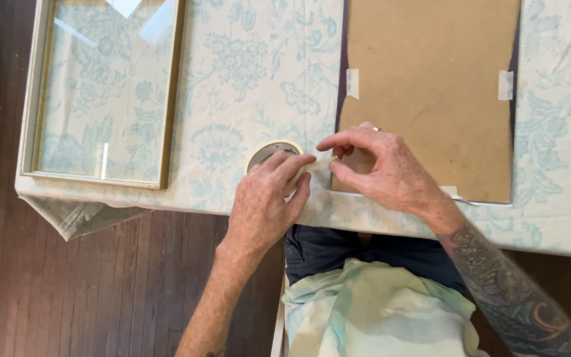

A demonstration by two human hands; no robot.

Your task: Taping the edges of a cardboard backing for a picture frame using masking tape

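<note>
Pulling tape strip (316,165) off roll (271,153) w/ both pinched hands, left hand (266,198) & right hand (381,168); I see backing board (431,92) w/ two side tabs on, bottom-left corner still untaped.

I take this for a home. I see a floral tablecloth (246,73) over a table and dark wooden floorboards (100,284).

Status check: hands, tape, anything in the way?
Left hand on tape roll. Right hand pinching the tape strip pulled from it, at backing board corner. Glass frame off left, clear.
</note>
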